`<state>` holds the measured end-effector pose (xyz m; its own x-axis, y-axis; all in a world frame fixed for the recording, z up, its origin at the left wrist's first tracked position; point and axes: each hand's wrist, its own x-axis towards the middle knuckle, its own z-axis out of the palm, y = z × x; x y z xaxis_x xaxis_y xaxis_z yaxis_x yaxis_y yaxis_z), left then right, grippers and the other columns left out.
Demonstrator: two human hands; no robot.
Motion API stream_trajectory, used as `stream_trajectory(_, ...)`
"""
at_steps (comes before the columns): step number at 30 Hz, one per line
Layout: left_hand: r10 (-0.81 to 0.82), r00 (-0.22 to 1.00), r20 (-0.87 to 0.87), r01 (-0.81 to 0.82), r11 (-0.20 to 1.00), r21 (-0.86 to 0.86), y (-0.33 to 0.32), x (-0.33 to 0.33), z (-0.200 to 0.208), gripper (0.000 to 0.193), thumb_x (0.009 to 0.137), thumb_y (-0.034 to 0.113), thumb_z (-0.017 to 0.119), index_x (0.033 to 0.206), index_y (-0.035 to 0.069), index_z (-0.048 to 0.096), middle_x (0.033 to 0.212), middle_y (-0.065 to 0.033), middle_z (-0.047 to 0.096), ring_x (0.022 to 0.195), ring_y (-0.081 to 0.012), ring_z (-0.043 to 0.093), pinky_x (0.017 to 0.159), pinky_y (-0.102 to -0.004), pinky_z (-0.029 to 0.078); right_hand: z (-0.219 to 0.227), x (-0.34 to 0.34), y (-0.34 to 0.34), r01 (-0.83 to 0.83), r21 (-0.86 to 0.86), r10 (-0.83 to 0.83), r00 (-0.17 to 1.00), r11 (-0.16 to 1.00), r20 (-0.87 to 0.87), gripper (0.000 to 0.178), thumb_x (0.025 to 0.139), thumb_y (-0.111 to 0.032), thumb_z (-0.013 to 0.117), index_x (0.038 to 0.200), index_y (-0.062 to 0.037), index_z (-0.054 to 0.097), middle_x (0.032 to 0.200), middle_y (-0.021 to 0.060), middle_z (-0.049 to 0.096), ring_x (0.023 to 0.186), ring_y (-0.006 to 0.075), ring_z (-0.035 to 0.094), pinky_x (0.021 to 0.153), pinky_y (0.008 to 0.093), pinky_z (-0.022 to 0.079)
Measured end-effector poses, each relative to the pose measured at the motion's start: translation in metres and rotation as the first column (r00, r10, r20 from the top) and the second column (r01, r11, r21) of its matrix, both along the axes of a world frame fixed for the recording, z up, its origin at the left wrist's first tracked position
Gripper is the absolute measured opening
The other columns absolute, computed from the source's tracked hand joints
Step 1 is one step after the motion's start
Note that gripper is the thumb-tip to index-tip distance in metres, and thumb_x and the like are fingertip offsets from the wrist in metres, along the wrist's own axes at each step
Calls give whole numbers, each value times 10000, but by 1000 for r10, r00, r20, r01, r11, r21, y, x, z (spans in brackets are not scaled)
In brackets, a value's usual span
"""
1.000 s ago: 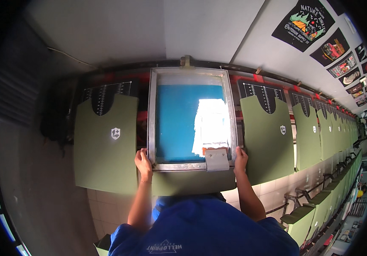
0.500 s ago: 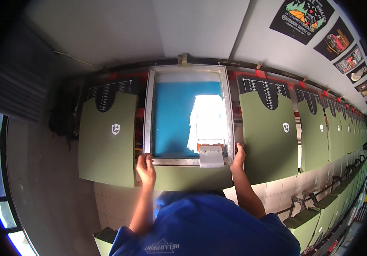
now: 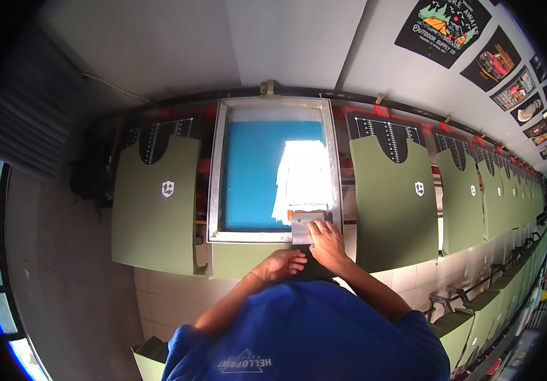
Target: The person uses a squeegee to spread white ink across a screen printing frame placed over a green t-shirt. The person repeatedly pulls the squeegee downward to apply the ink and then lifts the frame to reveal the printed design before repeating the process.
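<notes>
A metal-framed printing screen with blue mesh lies over a green shirt panel. A bright white ink area covers the mesh's right part. At the near edge, a grey squeegee rests on the frame, its blade end against the white. My right hand is closed on the squeegee's right side, fingers over its top. Below the frame's near edge, my left hand holds nothing, its fingers loosely bent and reaching toward the squeegee without touching it.
Green shirt panels with white badges lie on black boards to the left and right, and a row of them runs away rightward. A dark rail passes behind the screen. Printed dark sheets hang on the wall.
My hands have left the two sides of the frame. The right has taken hold of the squeegee; the left has come inward below the frame's near edge. The view has shifted slightly.
</notes>
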<state>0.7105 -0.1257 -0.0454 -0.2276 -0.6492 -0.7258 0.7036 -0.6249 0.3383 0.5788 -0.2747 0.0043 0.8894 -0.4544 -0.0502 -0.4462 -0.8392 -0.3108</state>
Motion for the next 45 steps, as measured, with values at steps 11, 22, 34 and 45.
stream_trajectory(11,327,941,82,-334,939,86,-22,-23,-14,420,1011,403,566,1106,-6,590,1011,-115,674,901,-204,660,754,-312,531,37,92,-129,46,37,-50,993,998,103,179,777,-107,659,913,9,664,971,218,673,859,371,685,755,473,555)
stream_trajectory(22,258,959,117,-265,963,48,-21,-16,-14,482,1019,469,517,1086,-1,604,1011,-107,691,895,-205,677,779,-320,555,20,97,-119,-29,57,26,999,998,39,191,806,-150,596,876,6,682,1007,224,674,875,346,691,773,450,565)
stream_trajectory(34,330,-414,849,544,837,-61,-54,35,49,420,837,182,710,1207,48,566,1229,-171,563,1053,-363,543,887,-443,483,-13,40,-34,103,-52,-83,951,993,299,218,724,-34,706,941,-29,683,1041,128,651,1010,329,626,833,438,542)
stream_trajectory(45,491,-207,846,605,744,-284,-126,89,69,328,819,91,713,1116,-25,636,1096,-188,666,1054,-365,609,948,-448,473,14,85,-106,60,-100,-33,967,993,252,77,773,-52,646,847,-37,660,941,134,647,891,342,657,751,453,552)
